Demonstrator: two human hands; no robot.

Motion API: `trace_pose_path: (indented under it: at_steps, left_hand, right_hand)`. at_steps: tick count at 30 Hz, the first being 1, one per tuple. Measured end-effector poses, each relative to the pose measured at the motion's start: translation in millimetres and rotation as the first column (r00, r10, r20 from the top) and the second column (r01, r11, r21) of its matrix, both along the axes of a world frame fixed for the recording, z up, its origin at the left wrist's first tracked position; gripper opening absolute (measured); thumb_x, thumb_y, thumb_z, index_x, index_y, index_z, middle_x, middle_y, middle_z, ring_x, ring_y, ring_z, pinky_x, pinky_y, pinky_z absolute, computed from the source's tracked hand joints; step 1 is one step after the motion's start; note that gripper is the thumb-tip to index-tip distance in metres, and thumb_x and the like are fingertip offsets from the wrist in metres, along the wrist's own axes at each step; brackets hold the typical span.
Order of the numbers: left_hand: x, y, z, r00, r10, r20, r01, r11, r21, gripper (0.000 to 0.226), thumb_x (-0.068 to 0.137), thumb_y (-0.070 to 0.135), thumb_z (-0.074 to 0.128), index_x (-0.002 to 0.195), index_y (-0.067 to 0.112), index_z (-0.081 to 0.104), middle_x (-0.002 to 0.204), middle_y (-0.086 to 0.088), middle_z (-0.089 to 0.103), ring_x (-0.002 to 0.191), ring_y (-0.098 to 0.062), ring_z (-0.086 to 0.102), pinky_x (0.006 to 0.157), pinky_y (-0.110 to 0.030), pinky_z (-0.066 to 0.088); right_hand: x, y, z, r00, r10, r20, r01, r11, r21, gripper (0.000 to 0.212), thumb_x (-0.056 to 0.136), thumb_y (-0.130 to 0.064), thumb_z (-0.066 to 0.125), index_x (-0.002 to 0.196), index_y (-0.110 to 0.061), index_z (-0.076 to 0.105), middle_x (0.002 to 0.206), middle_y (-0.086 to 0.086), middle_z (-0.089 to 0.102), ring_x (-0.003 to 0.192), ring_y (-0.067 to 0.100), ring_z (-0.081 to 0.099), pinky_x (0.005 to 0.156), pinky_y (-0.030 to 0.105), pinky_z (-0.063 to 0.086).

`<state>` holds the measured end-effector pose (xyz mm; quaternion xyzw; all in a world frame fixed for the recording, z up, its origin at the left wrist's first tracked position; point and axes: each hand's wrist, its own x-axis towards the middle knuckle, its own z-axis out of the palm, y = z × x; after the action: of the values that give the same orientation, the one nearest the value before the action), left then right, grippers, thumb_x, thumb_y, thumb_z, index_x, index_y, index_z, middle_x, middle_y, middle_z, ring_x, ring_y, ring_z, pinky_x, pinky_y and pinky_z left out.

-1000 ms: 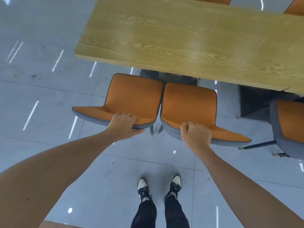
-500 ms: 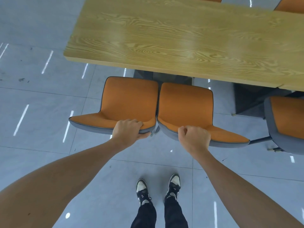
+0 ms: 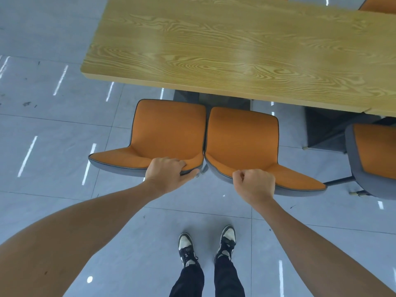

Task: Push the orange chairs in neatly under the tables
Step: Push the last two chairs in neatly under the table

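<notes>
Left grip [image 3: 166,172]: clamped on backrest of left orange padded chair [image 3: 169,129], frame centre.
Right grip [image 3: 255,185]: curled over right orange padded chair [image 3: 242,138].
Risk: chairs touching, could get jammed or skewed short of pale woodgrain bench [image 3: 235,50].

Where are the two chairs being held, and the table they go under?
left chair [image 3: 171,127]: head view, on its orange backrest.
right chair [image 3: 242,136]: head view, on its orange backrest.
wooden table [image 3: 235,46]: head view, on the bare top.
</notes>
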<state>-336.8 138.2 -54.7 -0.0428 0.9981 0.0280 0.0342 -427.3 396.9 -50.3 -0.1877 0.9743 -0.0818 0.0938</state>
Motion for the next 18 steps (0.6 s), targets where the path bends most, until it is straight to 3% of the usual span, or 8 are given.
trace_pose_path:
  at_steps: [11,18]
  left_hand:
    - [-0.1,-30.0,-15.5,0.991,-0.026,-0.129,0.026,1.0,-0.001,0.065,0.093,0.067,0.046,0.051,0.02,0.058,0.043,0.007,0.048,0.041,-0.015,0.046,0.045,-0.018,0.01]
    - [-1.2,-4.9,-20.0,0.976,0.018,-0.218,-0.01,0.999,0.035,0.062,0.092,0.061,0.052,0.045,0.02,0.051,0.041,0.006,0.044,0.039,-0.017,0.043,0.043,-0.019,0.019]
  right_hand:
    - [-14.6,-9.3,-3.7,0.997,0.007,-0.082,-0.012,0.998,-0.066,0.044,0.077,-0.024,0.042,0.037,-0.015,0.029,0.037,-0.009,0.017,0.037,0.012,0.009,0.048,0.016,0.011]
    - [-12.8,-7.7,-4.5,0.998,-0.018,-0.067,0.014,0.998,-0.063,0.04,0.074,-0.025,0.038,0.038,-0.014,0.025,0.038,-0.008,0.014,0.039,0.013,0.008,0.05,0.019,0.01]
